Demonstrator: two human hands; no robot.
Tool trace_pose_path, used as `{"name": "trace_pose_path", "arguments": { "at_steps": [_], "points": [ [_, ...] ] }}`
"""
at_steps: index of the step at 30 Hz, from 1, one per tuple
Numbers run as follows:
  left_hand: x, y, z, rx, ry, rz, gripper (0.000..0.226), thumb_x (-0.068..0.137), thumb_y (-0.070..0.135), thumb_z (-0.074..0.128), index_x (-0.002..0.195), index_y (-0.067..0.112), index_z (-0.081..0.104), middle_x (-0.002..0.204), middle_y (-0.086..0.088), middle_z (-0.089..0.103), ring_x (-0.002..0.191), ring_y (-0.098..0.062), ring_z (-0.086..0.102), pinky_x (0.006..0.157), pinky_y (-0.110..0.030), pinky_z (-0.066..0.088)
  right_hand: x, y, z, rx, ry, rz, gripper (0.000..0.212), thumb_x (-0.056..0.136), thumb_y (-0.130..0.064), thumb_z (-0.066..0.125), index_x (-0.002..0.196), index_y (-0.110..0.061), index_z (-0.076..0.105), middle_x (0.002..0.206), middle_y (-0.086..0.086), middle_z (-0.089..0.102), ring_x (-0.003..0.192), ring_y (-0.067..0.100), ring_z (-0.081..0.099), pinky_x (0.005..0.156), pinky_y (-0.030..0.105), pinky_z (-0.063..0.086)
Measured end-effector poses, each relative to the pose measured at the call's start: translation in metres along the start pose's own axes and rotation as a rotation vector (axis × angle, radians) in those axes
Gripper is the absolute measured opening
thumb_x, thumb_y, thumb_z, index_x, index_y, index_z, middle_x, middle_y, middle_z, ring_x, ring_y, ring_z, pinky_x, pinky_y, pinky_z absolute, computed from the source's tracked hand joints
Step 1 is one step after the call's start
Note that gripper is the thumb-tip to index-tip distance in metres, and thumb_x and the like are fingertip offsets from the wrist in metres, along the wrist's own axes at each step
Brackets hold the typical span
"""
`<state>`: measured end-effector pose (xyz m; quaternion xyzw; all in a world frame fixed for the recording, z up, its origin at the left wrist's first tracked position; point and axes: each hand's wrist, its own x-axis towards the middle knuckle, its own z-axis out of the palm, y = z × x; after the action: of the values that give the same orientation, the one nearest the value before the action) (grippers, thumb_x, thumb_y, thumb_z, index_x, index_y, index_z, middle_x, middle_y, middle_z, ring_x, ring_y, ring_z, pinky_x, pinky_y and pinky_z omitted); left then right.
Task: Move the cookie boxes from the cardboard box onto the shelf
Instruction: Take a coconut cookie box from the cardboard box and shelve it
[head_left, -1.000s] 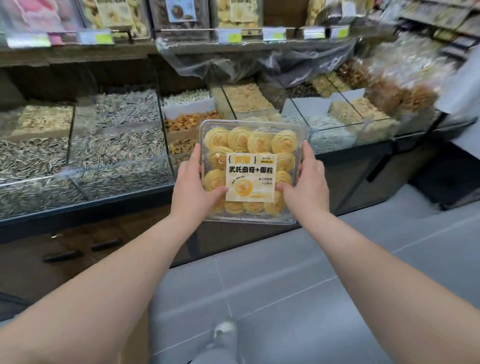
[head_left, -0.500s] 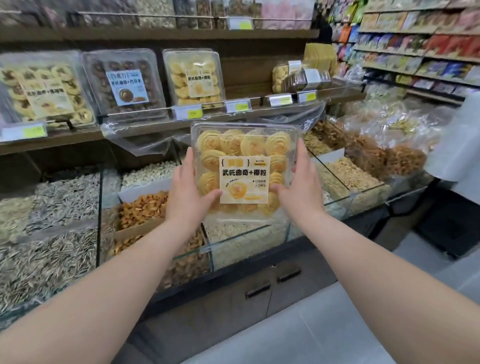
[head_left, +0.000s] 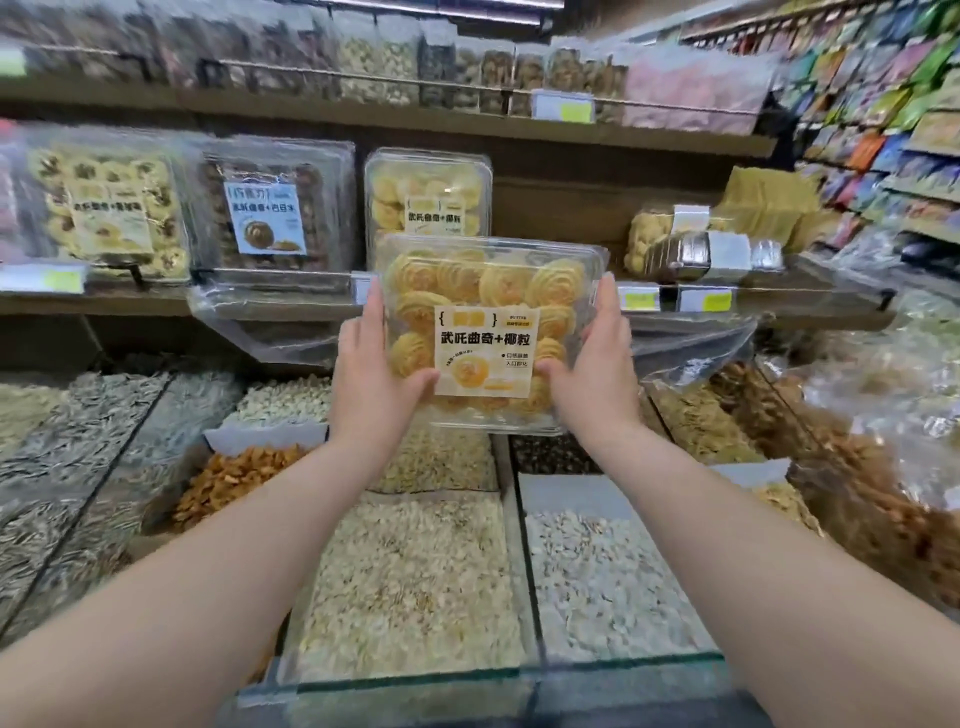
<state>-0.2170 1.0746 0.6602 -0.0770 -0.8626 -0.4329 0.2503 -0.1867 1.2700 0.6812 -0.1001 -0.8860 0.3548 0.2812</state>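
Left hand and right hand clasp the cookie box by its side edges, thumbs on the lid and fingers running up its sides. The box is upright in the air, short of the shelf. A like box stands beyond the fingers. It is thin clear plastic, so probably light, slick and easily dented; the side edges suit a hold.

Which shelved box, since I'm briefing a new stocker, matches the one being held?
On the middle wooden shelf above the seed bins, clear cookie boxes stand in a row. Take the rightmost box, right behind the held box. Its neighbour has dark cookies and a blue label; this one holds pale yellow swirls.
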Motion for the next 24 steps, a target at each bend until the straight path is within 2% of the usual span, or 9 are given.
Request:
{"name": "trace_pose_path", "arguments": {
  "at_steps": [2, 4, 6, 9, 14, 19, 24],
  "points": [
    [0.018, 0.004, 0.013, 0.013, 0.054, -0.018, 0.109, 0.076, 0.027, 0.078, 0.152, 0.035, 0.0, 0.129, -0.001, 0.043, 0.104, -0.007, 0.043, 0.083, -0.026, 0.037, 0.029, 0.001, 0.004, 0.013, -0.021, -0.051, 0.103, 0.083, -0.015, 0.074, 0.152, -0.03, -0.002, 0.147, 0.005, 0.032, 0.127, 0.03, 0.045, 0.096, 0.046, 0.042],
    [0.038, 0.004, 0.023, 0.08, 0.1, -0.013, 0.11, 0.079, 0.03, 0.076, 0.151, 0.035, -0.006, 0.136, -0.002, 0.04, 0.113, -0.014, 0.048, 0.08, -0.029, 0.038, 0.055, -0.001, 0.01, 0.022, -0.016, -0.094, 0.103, 0.083, -0.014, 0.073, 0.152, -0.029, -0.002, 0.143, 0.007, 0.034, 0.123, 0.029, 0.048, 0.093, 0.044, 0.044],
    [0.061, 0.003, 0.03, 0.127, 0.149, -0.009, 0.11, 0.079, 0.031, 0.076, 0.15, 0.036, -0.009, 0.138, -0.003, 0.038, 0.119, -0.021, 0.048, 0.079, -0.031, 0.04, 0.079, -0.003, 0.02, 0.004, 0.0, -0.144, 0.103, 0.083, -0.015, 0.072, 0.152, -0.027, -0.004, 0.136, 0.009, 0.037, 0.114, 0.029, 0.054, 0.085, 0.041, 0.045],
    [0.1, -0.001, 0.035, 0.124, 0.182, -0.004, 0.11, 0.079, 0.029, 0.076, 0.151, 0.034, -0.008, 0.139, -0.003, 0.037, 0.119, -0.019, 0.048, 0.08, -0.028, 0.04, 0.116, -0.008, 0.039, -0.035, 0.015, -0.2, 0.103, 0.086, -0.019, 0.07, 0.151, -0.025, -0.009, 0.132, 0.01, 0.037, 0.102, 0.03, 0.059, 0.071, 0.036, 0.043],
    [0.17, -0.016, 0.04, 0.179, 0.213, 0.025, 0.113, 0.078, 0.03, 0.077, 0.151, 0.032, -0.009, 0.139, -0.004, 0.038, 0.122, -0.02, 0.046, 0.086, -0.033, 0.044, 0.174, -0.023, 0.074, -0.005, 0.029, -0.189, 0.1, 0.089, -0.021, 0.066, 0.151, -0.025, -0.013, 0.134, 0.01, 0.036, 0.104, 0.033, 0.058, 0.072, 0.035, 0.037],
    [0.236, -0.036, 0.052, 0.194, 0.265, 0.046, 0.112, 0.079, 0.028, 0.076, 0.151, 0.03, -0.009, 0.137, -0.006, 0.039, 0.121, -0.025, 0.047, 0.082, -0.043, 0.047, 0.228, -0.039, 0.112, 0.034, 0.076, -0.226, 0.101, 0.089, -0.02, 0.066, 0.151, -0.023, -0.014, 0.132, 0.009, 0.036, 0.102, 0.033, 0.058, 0.072, 0.033, 0.035],
    [0.265, -0.065, 0.071, 0.207, 0.285, 0.02, 0.112, 0.079, 0.027, 0.076, 0.152, 0.029, -0.009, 0.136, -0.01, 0.039, 0.117, -0.03, 0.051, 0.078, -0.048, 0.048, 0.254, -0.034, 0.149, 0.021, 0.072, -0.241, 0.103, 0.088, -0.018, 0.067, 0.151, -0.024, -0.015, 0.13, 0.009, 0.036, 0.104, 0.029, 0.057, 0.075, 0.036, 0.042]
  ]
}}
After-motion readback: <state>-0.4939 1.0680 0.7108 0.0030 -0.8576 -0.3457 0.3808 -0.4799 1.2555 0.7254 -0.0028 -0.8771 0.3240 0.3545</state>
